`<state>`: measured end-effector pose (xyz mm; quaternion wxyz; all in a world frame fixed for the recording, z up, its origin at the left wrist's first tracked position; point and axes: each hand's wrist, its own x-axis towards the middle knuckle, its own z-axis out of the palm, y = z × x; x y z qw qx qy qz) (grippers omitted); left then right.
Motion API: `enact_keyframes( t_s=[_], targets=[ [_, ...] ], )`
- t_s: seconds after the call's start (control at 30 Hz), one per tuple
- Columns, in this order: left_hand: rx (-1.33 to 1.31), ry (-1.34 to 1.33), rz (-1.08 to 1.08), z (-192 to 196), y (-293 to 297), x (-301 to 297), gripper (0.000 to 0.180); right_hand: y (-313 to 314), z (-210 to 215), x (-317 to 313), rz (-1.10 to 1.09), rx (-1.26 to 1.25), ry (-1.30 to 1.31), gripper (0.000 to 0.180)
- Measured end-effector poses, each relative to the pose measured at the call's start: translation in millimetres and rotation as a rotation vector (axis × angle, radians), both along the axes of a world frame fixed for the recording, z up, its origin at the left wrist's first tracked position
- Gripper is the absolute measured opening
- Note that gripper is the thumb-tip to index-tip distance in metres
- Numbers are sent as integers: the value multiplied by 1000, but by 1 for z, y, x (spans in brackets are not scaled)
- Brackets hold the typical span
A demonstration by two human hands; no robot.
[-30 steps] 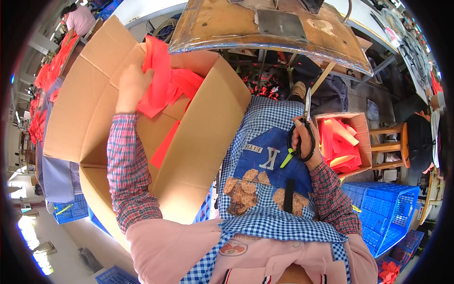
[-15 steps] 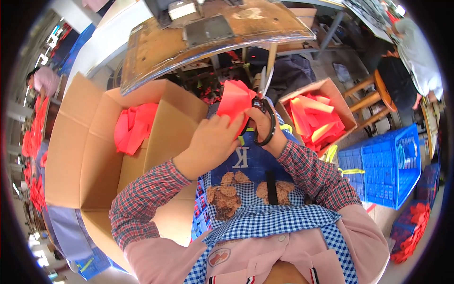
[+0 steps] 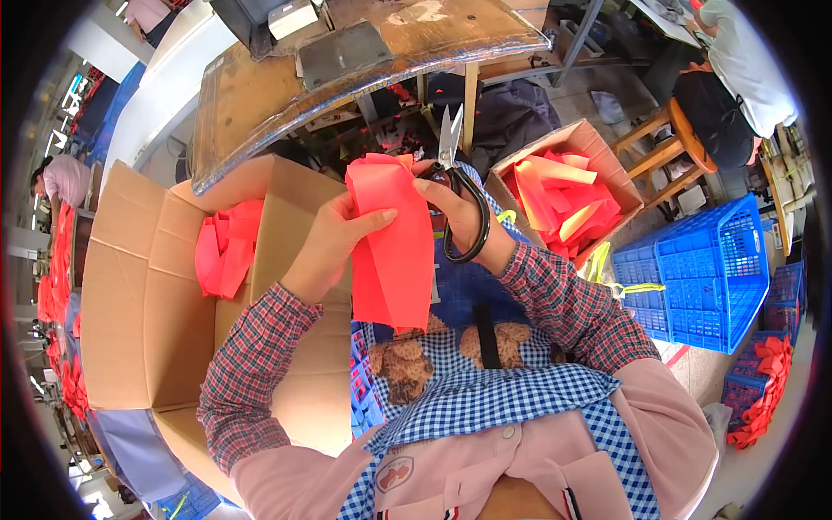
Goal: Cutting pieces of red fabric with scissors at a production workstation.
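Note:
In front of my apron hangs a folded strip of red-orange fabric (image 3: 394, 269), broad and flat. My left hand (image 3: 329, 243) is closed on its left edge, the thumb lying across its face. My right hand (image 3: 461, 215) has a pair of black-handled scissors (image 3: 475, 238) hooked in it. The scissors' metal blades point up and away, slightly apart and clear of the fabric. Fingers of the right hand also reach the fabric's upper right edge; whether they pinch it is hard to see.
A large cardboard box (image 3: 126, 303) on my left contains red fabric pieces (image 3: 227, 247). To the right, a smaller box (image 3: 626, 189) is filled with red strips. Beyond stand a wooden table (image 3: 433, 43), a blue crate (image 3: 685, 277) and a stool (image 3: 685, 143) beside another person.
The fabric, bunched near the scissors before, now hangs down facing me. My left hand has drawn left, away from the right hand. The scissors remain in my right hand.

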<state>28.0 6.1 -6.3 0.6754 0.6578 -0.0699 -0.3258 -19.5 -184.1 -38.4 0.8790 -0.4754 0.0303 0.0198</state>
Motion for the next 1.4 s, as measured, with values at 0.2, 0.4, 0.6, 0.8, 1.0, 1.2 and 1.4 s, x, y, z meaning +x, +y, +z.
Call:
enact_keyframes(
  t_s=[0.2,0.4,0.6,0.8,1.0,1.2,1.4],
  targets=[
    [-93,-49,143,1,6,6,38,-14,-4,-9,18,-289,8,32],
    [-92,-234,198,1,3,5,37,-17,-18,-11,21,-779,-154,43],
    [-71,-284,178,0,1,2,37,-16,0,-13,153,-895,-72,37],
    [-62,-303,152,-1,-1,1,35,-14,-9,-9,144,-800,-72,37],
    [-41,-315,135,-2,0,2,34,-13,-15,-7,150,-757,-57,34],
    [-49,-276,117,0,0,3,34,-11,-24,-7,73,-634,-122,41],
    [-20,-262,98,-2,4,5,35,-15,1,-15,151,-635,22,39]
  ],
)
